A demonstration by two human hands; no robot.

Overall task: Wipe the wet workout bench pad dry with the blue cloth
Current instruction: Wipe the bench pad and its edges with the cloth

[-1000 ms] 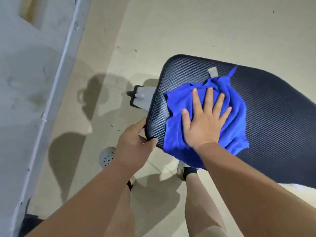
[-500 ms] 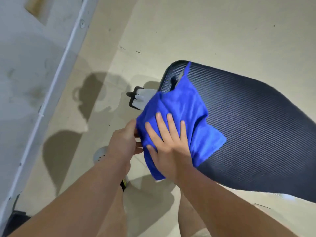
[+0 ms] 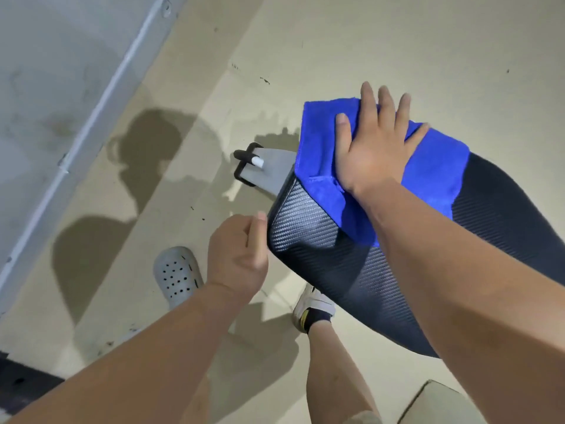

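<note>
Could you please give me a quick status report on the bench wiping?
Right hand flat, pressing the blue microfibre cloth on the far end of the black carbon-weave bench pad. Left hand steadies the pad's near edge. Nothing in the way.

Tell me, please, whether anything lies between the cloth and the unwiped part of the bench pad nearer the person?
Nothing visible does: the right hand presses the blue cloth flat on the bench pad, whose near surface lies bare.

Beige floor [image 3: 367,41], grey wall [image 3: 46,71]
</note>
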